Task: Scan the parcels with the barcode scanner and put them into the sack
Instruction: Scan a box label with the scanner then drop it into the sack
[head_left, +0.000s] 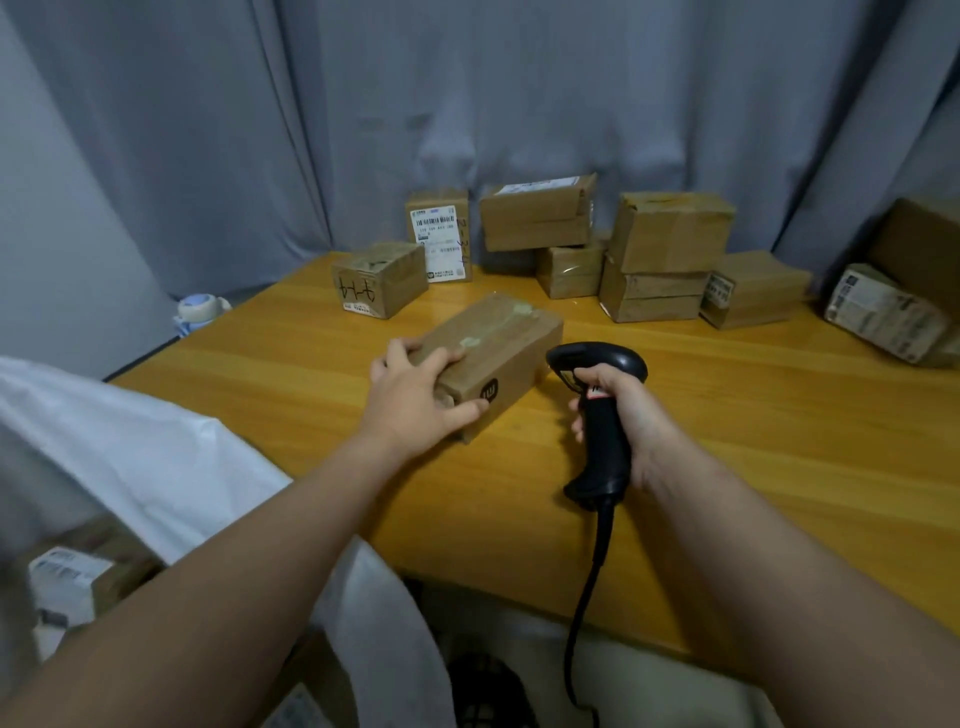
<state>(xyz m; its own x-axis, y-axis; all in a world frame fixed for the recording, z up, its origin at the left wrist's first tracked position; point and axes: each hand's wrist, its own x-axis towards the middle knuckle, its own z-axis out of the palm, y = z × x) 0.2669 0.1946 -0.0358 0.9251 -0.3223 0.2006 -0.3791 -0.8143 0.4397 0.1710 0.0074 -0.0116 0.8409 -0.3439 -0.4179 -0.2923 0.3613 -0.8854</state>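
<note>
Brown taped parcel: lies flat near the middle of the wooden worktop. Left hand: grip clamped on the parcel's near end, fingers on top, thumb on the side by a printed logo. Right hand: grip closed round the handle of the black barcode scanner, whose head is just beside the parcel and turned toward it; its cable hangs past the near edge. White sack: lower left, beside the worktop; a labelled box shows under its fabric, whether inside cannot be told. Further parcels: stacked along the far edge before a grey curtain.
</note>
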